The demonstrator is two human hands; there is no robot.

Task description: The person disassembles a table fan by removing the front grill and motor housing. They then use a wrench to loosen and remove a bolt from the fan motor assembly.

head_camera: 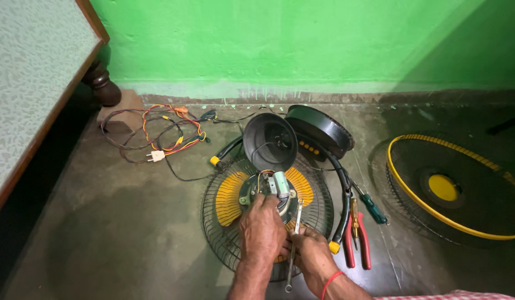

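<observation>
- Grey metal fan motor with silver capacitor block on top, seated at centre of round black wire fan guard with yellow blades showing through; guard lies flat on dark concrete floor, about mid-floor, well apart from green wall.
- Judged heavy for its size, rigid, likely greasy; thin coloured leads at top look fragile, best avoided. Safest hold judged to be around the motor body, not the wires or capacitor.
- Left hand laid over near side of motor, fingers curled down onto it, steadying; how tight the clasp is cannot be told.
- Right hand closed around slim steel spanner, shaft upright in view, head near motor edge.
- Spanner stiff, smooth, light; could slip in oily fingers.
- Black cup-shaped motor cover just beyond motor; red-handled pliers and green-handled screwdriver beside guard's right edge; tangle of coloured wires near wall.
</observation>
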